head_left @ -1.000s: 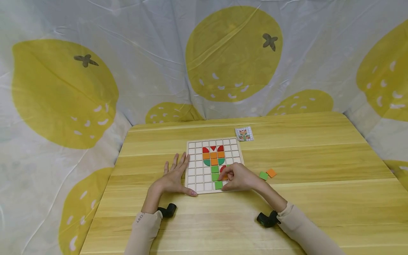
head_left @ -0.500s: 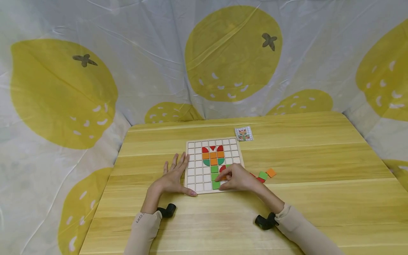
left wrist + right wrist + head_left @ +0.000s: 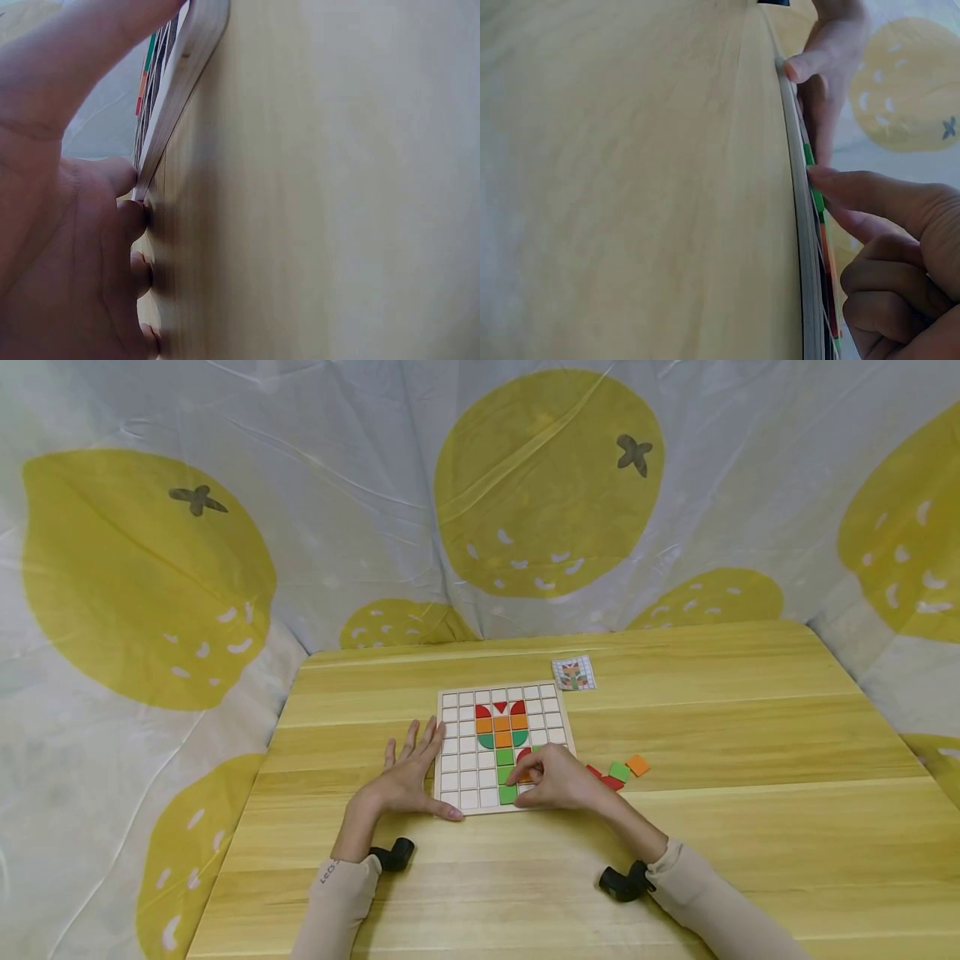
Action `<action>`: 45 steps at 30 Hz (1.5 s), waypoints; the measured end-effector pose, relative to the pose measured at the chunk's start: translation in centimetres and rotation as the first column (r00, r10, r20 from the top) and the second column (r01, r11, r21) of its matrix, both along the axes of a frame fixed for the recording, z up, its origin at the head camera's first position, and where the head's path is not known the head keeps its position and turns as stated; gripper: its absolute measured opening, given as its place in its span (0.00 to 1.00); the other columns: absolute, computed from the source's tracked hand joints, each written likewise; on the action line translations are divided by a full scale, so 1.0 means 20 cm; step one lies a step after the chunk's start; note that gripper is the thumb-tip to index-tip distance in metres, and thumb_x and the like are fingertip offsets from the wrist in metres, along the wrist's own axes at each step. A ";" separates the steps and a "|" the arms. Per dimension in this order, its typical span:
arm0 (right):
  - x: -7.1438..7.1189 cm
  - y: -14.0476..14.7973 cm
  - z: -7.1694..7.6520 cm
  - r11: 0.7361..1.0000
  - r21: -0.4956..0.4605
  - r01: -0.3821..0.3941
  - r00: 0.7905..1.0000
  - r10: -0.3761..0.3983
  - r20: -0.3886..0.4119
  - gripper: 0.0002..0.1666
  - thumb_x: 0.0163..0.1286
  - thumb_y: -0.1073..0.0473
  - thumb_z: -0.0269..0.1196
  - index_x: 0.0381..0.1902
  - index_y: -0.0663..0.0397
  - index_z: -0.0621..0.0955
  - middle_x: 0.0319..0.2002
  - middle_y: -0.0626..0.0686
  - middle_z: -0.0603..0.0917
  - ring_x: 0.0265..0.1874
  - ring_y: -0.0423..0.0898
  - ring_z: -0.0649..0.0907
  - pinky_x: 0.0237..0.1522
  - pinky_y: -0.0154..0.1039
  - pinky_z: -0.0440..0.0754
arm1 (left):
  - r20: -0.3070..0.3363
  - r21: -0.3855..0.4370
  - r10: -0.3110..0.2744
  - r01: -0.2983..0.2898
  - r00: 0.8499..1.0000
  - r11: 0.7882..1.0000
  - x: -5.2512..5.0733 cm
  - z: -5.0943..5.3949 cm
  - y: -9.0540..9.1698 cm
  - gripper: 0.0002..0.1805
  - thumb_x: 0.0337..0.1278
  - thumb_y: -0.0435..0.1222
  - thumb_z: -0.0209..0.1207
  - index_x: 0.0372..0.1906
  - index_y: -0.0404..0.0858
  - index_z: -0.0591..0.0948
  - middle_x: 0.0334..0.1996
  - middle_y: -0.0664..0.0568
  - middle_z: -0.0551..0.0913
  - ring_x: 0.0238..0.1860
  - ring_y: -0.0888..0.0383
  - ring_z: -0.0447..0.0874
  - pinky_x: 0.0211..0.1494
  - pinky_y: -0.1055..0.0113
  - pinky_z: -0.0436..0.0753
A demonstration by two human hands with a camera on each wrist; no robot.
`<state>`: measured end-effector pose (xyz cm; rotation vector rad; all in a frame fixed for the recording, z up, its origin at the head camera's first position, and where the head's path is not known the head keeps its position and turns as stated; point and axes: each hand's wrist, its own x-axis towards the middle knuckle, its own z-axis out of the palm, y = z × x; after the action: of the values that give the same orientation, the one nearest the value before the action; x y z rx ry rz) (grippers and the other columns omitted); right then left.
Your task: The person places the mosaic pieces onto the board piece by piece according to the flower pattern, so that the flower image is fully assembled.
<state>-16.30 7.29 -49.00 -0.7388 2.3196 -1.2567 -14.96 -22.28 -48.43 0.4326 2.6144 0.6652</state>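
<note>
A wooden grid board (image 3: 452, 781) lies on the table, with red, orange and green tiles set in its cells in a flower shape. My left hand (image 3: 405, 783) rests spread along its left edge, the thumb at the lower left corner. My right hand (image 3: 561, 778) pinches a green square tile (image 3: 507, 795) between thumb and index finger, at the bottom of the green column. The tile appears level with the cell. In the right wrist view the thumb (image 3: 840, 184) touches beside green at the board's edge. The right hand hides part of the board's lower right.
To the right of the board lie loose tiles: a green square (image 3: 619, 772), an orange square (image 3: 637, 766) and red pieces (image 3: 612, 783). A small pattern card (image 3: 573, 673) lies beyond the board's upper right corner. A lemon-print cloth (image 3: 360, 510) hangs behind the table.
The right hand has shifted slightly left, bringing the green tile into line with the column above it. Red pieces now show beside the right wrist. The left hand stays in place.
</note>
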 end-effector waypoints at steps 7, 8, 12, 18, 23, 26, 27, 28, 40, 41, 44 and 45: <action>-0.01 0.01 -0.01 1.000 -0.004 0.001 0.999 -0.001 0.036 0.09 0.56 0.63 0.78 0.37 0.50 0.93 0.13 0.41 0.60 0.16 0.36 0.59 0.22 0.28 0.59 | 0.002 -0.003 -0.001 0.001 1.000 1.000 0.00 0.01 0.00 0.80 0.36 0.63 0.79 0.85 0.41 0.37 0.85 0.46 0.28 0.84 0.40 0.16 0.78 0.30 0.22; -0.01 0.01 -0.01 1.000 -0.005 0.001 0.999 -0.001 0.040 0.09 0.56 0.63 0.78 0.37 0.50 0.93 0.13 0.41 0.60 0.16 0.36 0.59 0.22 0.28 0.59 | 0.002 -0.004 -0.001 0.001 1.000 1.000 0.00 0.01 0.01 0.80 0.36 0.63 0.79 0.85 0.41 0.37 0.85 0.46 0.28 0.84 0.40 0.16 0.78 0.30 0.22; -0.01 0.01 -0.01 1.000 -0.017 -0.008 0.998 0.009 0.056 0.10 0.57 0.63 0.78 0.38 0.51 0.93 0.13 0.42 0.60 0.16 0.37 0.59 0.22 0.28 0.58 | 0.001 -0.004 -0.001 0.001 1.000 1.000 -0.01 0.01 0.00 0.80 0.36 0.63 0.79 0.85 0.41 0.37 0.85 0.46 0.28 0.84 0.40 0.16 0.78 0.30 0.22; -0.05 0.08 0.04 1.000 -0.022 -0.007 0.998 0.009 0.070 0.10 0.60 0.62 0.77 0.41 0.54 0.92 0.14 0.42 0.61 0.17 0.37 0.60 0.22 0.28 0.58 | 0.002 -0.003 -0.005 0.005 1.000 1.000 -0.01 0.00 0.00 0.80 0.36 0.63 0.79 0.85 0.41 0.37 0.85 0.47 0.27 0.84 0.40 0.16 0.78 0.30 0.21; -0.12 0.24 0.11 0.999 0.019 0.040 0.996 -0.042 0.081 0.13 0.63 0.59 0.76 0.45 0.54 0.91 0.16 0.43 0.63 0.19 0.38 0.62 0.23 0.30 0.58 | 0.005 -0.009 -0.010 0.010 1.000 1.000 -0.01 0.00 0.00 0.80 0.36 0.63 0.79 0.85 0.41 0.37 0.85 0.46 0.27 0.83 0.40 0.16 0.78 0.30 0.21; -0.15 0.36 0.13 0.997 0.032 0.068 0.994 -0.071 0.087 0.14 0.64 0.58 0.75 0.47 0.56 0.91 0.18 0.44 0.64 0.19 0.38 0.61 0.23 0.30 0.59 | 0.008 -0.008 -0.009 0.010 1.000 1.000 -0.01 0.01 0.00 0.80 0.37 0.63 0.79 0.85 0.40 0.37 0.85 0.46 0.27 0.83 0.39 0.16 0.78 0.30 0.21; -0.16 0.41 0.13 0.997 0.030 0.072 0.993 -0.074 0.092 0.15 0.64 0.58 0.75 0.48 0.57 0.90 0.19 0.45 0.65 0.19 0.38 0.60 0.23 0.31 0.59 | 0.009 -0.007 -0.009 0.009 1.000 1.000 -0.01 0.01 0.00 0.80 0.37 0.62 0.79 0.85 0.40 0.37 0.85 0.45 0.28 0.83 0.39 0.16 0.78 0.30 0.21; -0.17 0.45 0.14 0.996 0.033 0.080 0.991 -0.083 0.100 0.16 0.64 0.58 0.75 0.48 0.57 0.90 0.20 0.45 0.65 0.18 0.38 0.60 0.23 0.31 0.60 | 0.010 -0.007 -0.008 0.009 1.000 1.000 -0.01 0.01 0.00 0.80 0.36 0.62 0.79 0.85 0.40 0.37 0.85 0.45 0.28 0.84 0.39 0.16 0.78 0.30 0.22; -0.24 0.69 0.08 0.998 0.040 0.039 0.988 -0.045 0.151 0.16 0.61 0.61 0.76 0.47 0.61 0.89 0.17 0.44 0.61 0.18 0.37 0.58 0.21 0.30 0.57 | 0.008 -0.005 -0.001 0.001 1.000 1.000 0.00 0.01 -0.01 0.80 0.36 0.62 0.80 0.85 0.40 0.37 0.85 0.45 0.28 0.84 0.39 0.17 0.78 0.30 0.22; -0.24 0.67 0.07 0.999 0.040 0.021 0.987 -0.027 0.157 0.16 0.61 0.61 0.76 0.46 0.60 0.90 0.17 0.44 0.61 0.18 0.36 0.58 0.22 0.30 0.57 | 0.008 -0.004 -0.001 0.001 1.000 1.000 0.00 0.01 -0.01 0.80 0.36 0.62 0.80 0.85 0.40 0.37 0.85 0.45 0.28 0.84 0.39 0.17 0.78 0.30 0.22; -0.24 0.63 0.04 0.999 0.028 -0.040 0.984 0.035 0.172 0.15 0.60 0.63 0.77 0.46 0.60 0.90 0.17 0.44 0.64 0.18 0.35 0.60 0.23 0.29 0.59 | 0.007 -0.001 -0.001 0.001 1.000 1.000 0.00 0.01 0.00 0.80 0.37 0.62 0.80 0.85 0.40 0.37 0.85 0.45 0.28 0.84 0.39 0.17 0.78 0.30 0.22; -0.24 0.61 0.03 0.998 0.025 -0.053 0.983 0.048 0.175 0.15 0.60 0.63 0.77 0.46 0.61 0.90 0.17 0.44 0.66 0.18 0.35 0.61 0.23 0.28 0.60 | 0.006 0.000 -0.001 0.001 1.000 1.000 0.00 0.01 0.00 0.80 0.37 0.62 0.80 0.85 0.40 0.37 0.85 0.45 0.28 0.84 0.39 0.17 0.79 0.30 0.22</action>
<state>-21.15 19.53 -48.38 -0.6467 2.1603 -1.2114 -14.91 -22.35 -48.14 0.4315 2.6079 0.6655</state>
